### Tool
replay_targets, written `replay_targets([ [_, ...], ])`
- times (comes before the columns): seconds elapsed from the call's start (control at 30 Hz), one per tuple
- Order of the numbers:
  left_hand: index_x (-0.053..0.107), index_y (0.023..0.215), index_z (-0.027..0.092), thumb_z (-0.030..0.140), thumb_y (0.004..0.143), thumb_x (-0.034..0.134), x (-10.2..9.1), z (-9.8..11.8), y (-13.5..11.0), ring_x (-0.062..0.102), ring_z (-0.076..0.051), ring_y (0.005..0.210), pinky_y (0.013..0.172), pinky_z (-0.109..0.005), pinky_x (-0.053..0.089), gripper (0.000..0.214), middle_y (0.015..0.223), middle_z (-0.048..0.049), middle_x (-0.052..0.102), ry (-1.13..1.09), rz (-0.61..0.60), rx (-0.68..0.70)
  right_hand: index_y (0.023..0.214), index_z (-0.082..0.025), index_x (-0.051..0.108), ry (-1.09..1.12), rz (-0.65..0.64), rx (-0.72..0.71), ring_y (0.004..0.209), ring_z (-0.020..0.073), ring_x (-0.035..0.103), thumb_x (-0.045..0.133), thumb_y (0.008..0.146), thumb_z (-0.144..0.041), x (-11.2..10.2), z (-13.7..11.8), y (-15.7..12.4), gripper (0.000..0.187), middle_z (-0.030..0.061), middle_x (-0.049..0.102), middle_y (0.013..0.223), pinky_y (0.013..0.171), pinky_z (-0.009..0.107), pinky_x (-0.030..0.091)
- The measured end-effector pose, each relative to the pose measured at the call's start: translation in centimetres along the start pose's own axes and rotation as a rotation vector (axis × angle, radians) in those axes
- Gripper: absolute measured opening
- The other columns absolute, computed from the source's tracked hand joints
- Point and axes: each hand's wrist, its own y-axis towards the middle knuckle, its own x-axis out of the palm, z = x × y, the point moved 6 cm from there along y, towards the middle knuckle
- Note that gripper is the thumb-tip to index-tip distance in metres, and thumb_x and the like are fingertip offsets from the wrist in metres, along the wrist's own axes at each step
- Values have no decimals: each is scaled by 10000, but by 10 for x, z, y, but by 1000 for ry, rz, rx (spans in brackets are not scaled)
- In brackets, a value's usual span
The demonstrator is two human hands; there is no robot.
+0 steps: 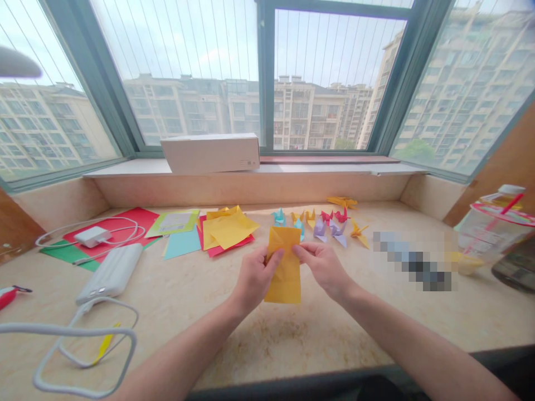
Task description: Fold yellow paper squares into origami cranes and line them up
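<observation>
Held up above the counter is a folded sheet of yellow origami paper (286, 278), a tall rectangle with creases across it. My left hand (257, 275) grips its left edge, thumb flat on the front. At the upper right edge, my right hand (324, 264) pinches the same paper between thumb and fingers. Behind it stand several folded paper cranes: a purple crane (337, 231), a red crane (343, 215), a blue crane (279, 216) and a yellow crane (359, 233) among them. Loose yellow sheets (229, 227) lie over red ones to the left.
A white power bank (112, 270), a charger (92, 236) and looping cable (83, 332) occupy the left. Plastic drink cups (487, 231) stand at the far right, near a blurred-out object (413, 262). A white box (211, 154) sits on the window ledge.
</observation>
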Motion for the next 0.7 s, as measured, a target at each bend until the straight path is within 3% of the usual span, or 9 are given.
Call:
replay_targets([
  [0.1,637,834,117,545,835,617,10,-2,-3,642,-179,635,545,-233,476,428,736,-60,688,-179,-162,-114,810,-169,788,-14,12,-19,694,205,656,736,716,-568,-3,-2,1,413,49,743,718,716,350,533],
  [0.23,636,865,104,619,850,554,24,-12,-12,624,-162,443,388,-218,444,521,635,-76,688,-268,-379,-304,799,-161,777,-49,52,-51,689,192,632,730,715,-592,-7,-5,2,441,54,732,728,687,320,507],
  [0.4,642,784,97,649,855,518,25,-16,-12,618,-161,394,341,-209,426,570,568,-89,677,-228,-389,-294,855,-140,773,-14,-18,14,703,193,622,680,736,-645,-4,0,1,527,63,721,746,676,315,490],
  [0.57,669,756,99,655,870,482,30,-17,-16,626,-171,407,338,-209,410,598,556,-95,678,-224,-481,-313,820,-132,776,-105,35,-10,665,180,606,699,752,-594,-9,1,2,473,49,709,702,666,304,474],
  [0.7,677,745,98,674,867,464,25,-15,-14,623,-174,401,342,-221,419,626,562,-93,677,-233,-388,-292,863,-136,773,-61,-47,7,658,178,621,649,793,-603,-2,0,1,488,49,721,719,641,293,480],
])
